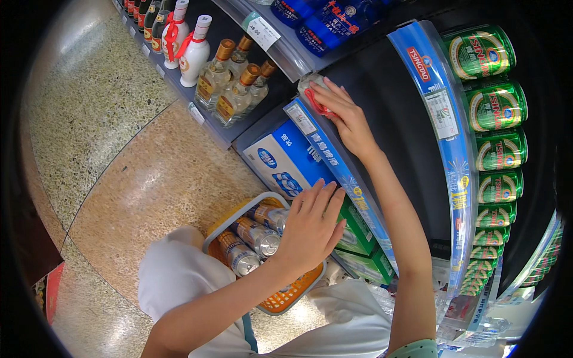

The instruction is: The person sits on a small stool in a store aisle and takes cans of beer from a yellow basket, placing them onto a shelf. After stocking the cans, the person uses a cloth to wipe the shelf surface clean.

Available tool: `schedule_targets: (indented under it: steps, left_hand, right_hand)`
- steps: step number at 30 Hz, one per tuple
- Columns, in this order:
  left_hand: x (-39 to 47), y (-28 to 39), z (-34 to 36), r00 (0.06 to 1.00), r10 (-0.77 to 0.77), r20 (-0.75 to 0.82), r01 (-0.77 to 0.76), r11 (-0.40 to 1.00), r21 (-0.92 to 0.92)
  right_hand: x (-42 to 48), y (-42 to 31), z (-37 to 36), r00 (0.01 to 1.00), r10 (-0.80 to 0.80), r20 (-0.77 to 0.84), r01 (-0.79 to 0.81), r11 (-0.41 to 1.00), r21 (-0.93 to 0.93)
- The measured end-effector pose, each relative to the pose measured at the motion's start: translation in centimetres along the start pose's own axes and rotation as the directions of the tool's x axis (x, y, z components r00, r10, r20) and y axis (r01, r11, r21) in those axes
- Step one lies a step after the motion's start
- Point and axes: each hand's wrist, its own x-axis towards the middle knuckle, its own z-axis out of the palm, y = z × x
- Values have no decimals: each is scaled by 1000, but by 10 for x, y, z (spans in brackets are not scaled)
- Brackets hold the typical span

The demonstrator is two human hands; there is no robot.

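My right hand [338, 112] reaches up to the bare dark shelf and rests on a crumpled grey cloth [309, 82] with a red cord or edging, at the shelf's front left corner. My left hand [315, 219] is spread with nothing in it, near the blue price strip [331, 156] of the same shelf and over the basket in the picture. That orange plastic basket with a grey rim [264, 197] stands between my knees and holds several beverage cans [257, 235]; my left forearm hides part of it.
Green beer cans [494, 105] line the shelf at right. Clear bottles with gold caps [235, 96], white bottles with red ribbons [195, 56] and blue packages [320, 33] fill the shelves at upper left. Blue-and-white [286, 161] and green cartons [358, 228] sit low down. Speckled floor [134, 179] lies at left.
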Motion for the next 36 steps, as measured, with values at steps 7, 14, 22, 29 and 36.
schedule_targets:
  steps: [7, 14, 22, 29, 36]
  left_hand:
    - [3, -5, -3, 1000, -30, -2, 30, 1000, 3]
    - [2, -8, 3, 998, -47, 35, 47, 999, 14]
    - [5, -12, 6, 997, -60, 52, 59, 998, 31]
    - [6, -14, 9, 997, -59, 54, 57, 998, 41]
    - [10, -14, 5, 997, -61, 56, 58, 997, 48]
  right_hand:
    - [0, 27, -5, 998, 29, -50, -32, 998, -52]
    - [9, 87, -15, 980, 31, -196, -61, 986, -152]
    - [18, 173, -27, 947, 127, -296, -189, 964, -190]
    - [26, 202, -26, 904, 209, -372, -320, 908, -269]
    - [21, 206, -30, 900, 233, -368, -346, 896, -279]
